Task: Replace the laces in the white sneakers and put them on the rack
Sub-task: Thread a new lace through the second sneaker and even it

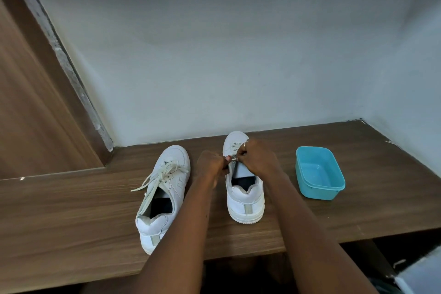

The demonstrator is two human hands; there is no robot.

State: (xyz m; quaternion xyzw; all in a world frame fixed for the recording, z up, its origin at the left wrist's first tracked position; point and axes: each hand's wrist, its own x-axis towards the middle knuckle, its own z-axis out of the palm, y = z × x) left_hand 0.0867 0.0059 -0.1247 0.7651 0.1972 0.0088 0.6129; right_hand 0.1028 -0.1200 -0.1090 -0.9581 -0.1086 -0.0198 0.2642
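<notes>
Presently the right sneaker (pixel 245 196), mid-shelf, has its lace (pixel 233 158) pinched by the left hand (pixel 211 166) and the right hand (pixel 256 157). This is likely the lacing step. Next comes a steady pull through the eyelets. The left sneaker (pixel 164 196) sits leftward, the blue tub (pixel 319 174) rightward.

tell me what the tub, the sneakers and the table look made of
Tub: probably plastic; even turquoise colour, smooth with a soft sheen and a moulded rim.
Sneakers: white leather or a synthetic look-alike; smooth, matte, with stitched panels.
Table: brown wood-grain surface with low sheen, likely laminate or veneer; cannot tell which.
</notes>
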